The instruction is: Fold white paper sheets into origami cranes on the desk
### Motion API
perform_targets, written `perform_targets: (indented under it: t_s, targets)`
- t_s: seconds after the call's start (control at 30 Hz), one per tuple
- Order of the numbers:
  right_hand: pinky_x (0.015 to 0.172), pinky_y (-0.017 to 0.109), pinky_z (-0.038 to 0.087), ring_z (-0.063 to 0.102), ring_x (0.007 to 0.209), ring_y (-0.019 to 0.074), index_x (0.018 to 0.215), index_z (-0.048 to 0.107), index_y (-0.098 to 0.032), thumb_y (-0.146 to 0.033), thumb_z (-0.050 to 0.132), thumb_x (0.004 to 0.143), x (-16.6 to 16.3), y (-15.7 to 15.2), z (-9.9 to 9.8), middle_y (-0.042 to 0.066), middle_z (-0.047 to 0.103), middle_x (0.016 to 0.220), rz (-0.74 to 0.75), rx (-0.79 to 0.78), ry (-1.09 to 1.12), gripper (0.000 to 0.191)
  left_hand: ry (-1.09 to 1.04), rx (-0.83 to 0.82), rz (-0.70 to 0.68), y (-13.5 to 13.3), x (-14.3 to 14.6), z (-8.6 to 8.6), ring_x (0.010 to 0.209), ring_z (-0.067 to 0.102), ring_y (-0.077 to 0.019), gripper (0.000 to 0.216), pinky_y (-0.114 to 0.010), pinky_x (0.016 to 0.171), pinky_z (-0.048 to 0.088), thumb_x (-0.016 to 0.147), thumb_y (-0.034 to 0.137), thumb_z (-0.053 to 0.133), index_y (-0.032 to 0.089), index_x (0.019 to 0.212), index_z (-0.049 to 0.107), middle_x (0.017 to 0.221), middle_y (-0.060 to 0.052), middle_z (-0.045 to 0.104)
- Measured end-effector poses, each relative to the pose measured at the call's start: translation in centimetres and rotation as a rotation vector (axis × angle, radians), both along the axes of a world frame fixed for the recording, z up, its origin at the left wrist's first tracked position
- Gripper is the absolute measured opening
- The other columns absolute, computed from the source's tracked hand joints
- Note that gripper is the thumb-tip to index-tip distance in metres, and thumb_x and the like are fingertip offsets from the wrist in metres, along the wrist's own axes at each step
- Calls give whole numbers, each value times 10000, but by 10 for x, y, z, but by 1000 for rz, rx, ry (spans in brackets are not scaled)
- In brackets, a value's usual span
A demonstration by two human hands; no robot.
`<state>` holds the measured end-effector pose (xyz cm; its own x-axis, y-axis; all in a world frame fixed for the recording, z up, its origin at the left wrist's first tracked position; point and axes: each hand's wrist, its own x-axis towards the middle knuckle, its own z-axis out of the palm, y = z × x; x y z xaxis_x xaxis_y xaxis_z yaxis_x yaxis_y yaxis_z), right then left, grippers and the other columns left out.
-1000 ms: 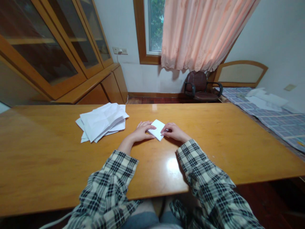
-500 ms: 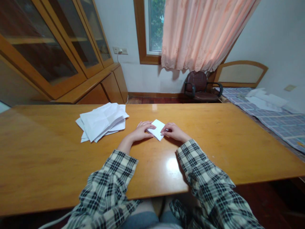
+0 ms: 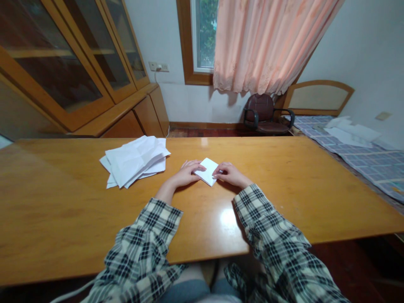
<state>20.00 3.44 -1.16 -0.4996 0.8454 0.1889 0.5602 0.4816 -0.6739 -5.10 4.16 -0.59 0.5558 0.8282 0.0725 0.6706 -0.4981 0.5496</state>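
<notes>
A small folded sheet of white paper (image 3: 207,170) lies on the table between my hands, turned so that it looks like a diamond. My left hand (image 3: 188,173) grips its left corner, the thumb on top and the other fingers behind its edge. At the right corner, my right hand (image 3: 229,174) pinches the paper between thumb and fingertips. Parts of both side corners are hidden under my fingers. To the left of my left hand is a loose pile of creased white paper sheets (image 3: 135,162).
The wooden table (image 3: 78,227) spans the view. Beyond it stand a glass-door cabinet (image 3: 104,101) at left and a brown office chair (image 3: 265,113) under a pink curtain (image 3: 261,46). A bed (image 3: 362,160) with papers on it is at right.
The fingers of my left hand have shifted very slightly at the paper's left corner. The folded paper and my right hand stay almost where they were.
</notes>
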Motion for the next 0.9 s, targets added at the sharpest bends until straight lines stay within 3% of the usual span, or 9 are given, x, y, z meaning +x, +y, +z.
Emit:
perform_targets:
  t_s: [0.2, 0.3, 0.5, 0.67, 0.9]
  targets:
    - [900, 356, 382, 568, 895, 183, 888, 737, -209, -277, 689, 807, 0, 1, -1, 45, 669, 898, 9, 15, 8, 116, -15, 35, 43, 0, 3, -5, 1306, 411, -238, 312, -487, 1135, 221, 784, 166, 561, 271, 1059, 665, 1368, -34, 533]
    - [910, 352, 381, 563, 902, 183, 917, 735, -207, -182, 635, 808, 0, 0, -1, 43, 668, 907, 4, 16, 5, 150, -15, 50, 90, 0, 6, -10, 1301, 416, -243, 322, -501, 1140, 204, 788, 145, 517, 258, 1052, 662, 1356, -40, 542]
    - [895, 334, 392, 546, 880, 177, 936, 731, -204, -14, 501, 710, -1, -2, 1, 37, 658, 908, -38, 5, 12, 374, -30, 176, 174, -4, 13, -12, 1165, 508, -233, 291, -431, 1042, 347, 750, 129, 513, 240, 995, 625, 1229, -37, 614]
    - [873, 330, 412, 548, 884, 183, 946, 720, -167, -11, 497, 679, -2, -2, 0, 58, 633, 918, -57, 29, 54, 381, 10, 236, 229, -7, 18, -8, 1049, 536, -252, 238, -405, 924, 404, 751, 151, 528, 232, 962, 605, 1070, -49, 650]
    - [956, 367, 384, 515, 1022, 214, 1084, 667, -182, -53, 535, 700, -2, -3, -1, 73, 603, 1029, -131, 110, 70, 426, -3, 239, 277, -7, 21, -3, 955, 553, -245, 120, -370, 841, 422, 805, 224, 541, 234, 904, 608, 945, -44, 654]
